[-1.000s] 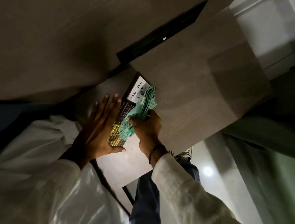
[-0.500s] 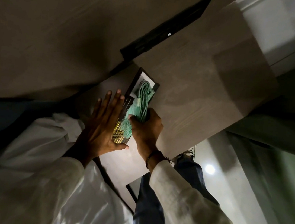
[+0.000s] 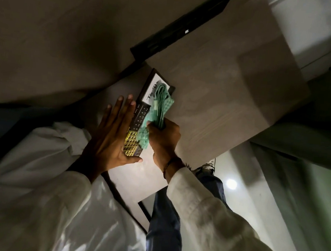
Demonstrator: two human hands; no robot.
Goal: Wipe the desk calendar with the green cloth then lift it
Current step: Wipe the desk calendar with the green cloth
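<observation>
The desk calendar [image 3: 139, 114] lies flat on the light wooden desk [image 3: 214, 102]. It is dark, with a white "To Do" panel at its far end and a yellow grid at its near end. My left hand [image 3: 111, 137] rests flat with spread fingers along the calendar's left side, thumb at its near corner. My right hand [image 3: 164, 139] is closed on the bunched green cloth [image 3: 158, 108], which lies over the right half of the calendar and part of the white panel.
A long black bar [image 3: 180, 24] lies on the desk beyond the calendar. The desk's edge runs just right of my right hand, with my jeans leg [image 3: 168, 218], a shoe [image 3: 207, 167] and pale floor [image 3: 245, 196] below.
My right hand has pushed the green cloth along the calendar toward its far end, now covering more of the white panel. My left hand has stayed pressed beside the calendar.
</observation>
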